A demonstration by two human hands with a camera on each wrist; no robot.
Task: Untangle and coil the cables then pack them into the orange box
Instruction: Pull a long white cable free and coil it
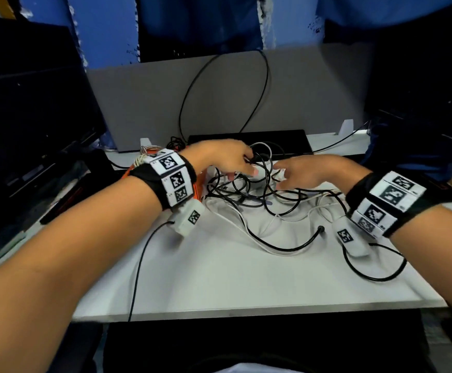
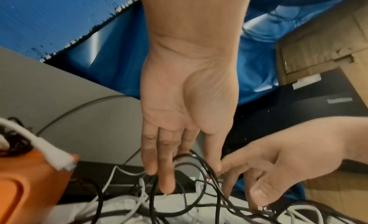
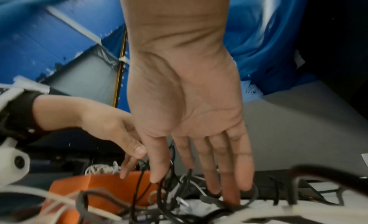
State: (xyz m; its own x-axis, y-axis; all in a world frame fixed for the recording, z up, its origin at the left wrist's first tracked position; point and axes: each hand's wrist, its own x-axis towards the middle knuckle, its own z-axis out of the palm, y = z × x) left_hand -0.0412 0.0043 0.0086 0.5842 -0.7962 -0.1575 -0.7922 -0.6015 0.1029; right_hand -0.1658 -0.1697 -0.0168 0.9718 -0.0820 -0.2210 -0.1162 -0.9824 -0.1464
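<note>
A tangle of black and white cables [image 1: 260, 195] lies on the white table [image 1: 219, 278]. My left hand [image 1: 246, 168] reaches into its far left side with straight fingers; black loops [image 2: 179, 164] run around the fingertips. My right hand [image 1: 284, 176] comes in from the right, fingers also straight, their tips pushed down among the cables [image 3: 179, 200]. The two hands nearly touch. The orange box [image 1: 197, 191] stands left of the tangle, mostly hidden behind my left wrist. A white cable end [image 2: 51, 153] hangs over the box [image 2: 29, 188].
A flat black device [image 1: 246, 138] lies behind the tangle, against a grey partition [image 1: 219, 98]. A dark monitor [image 1: 31, 103] stands at the left. One black cable [image 1: 262, 84] loops up over the partition. Thin black leads from the wrist cameras trail over the table's front edge [image 1: 246, 310].
</note>
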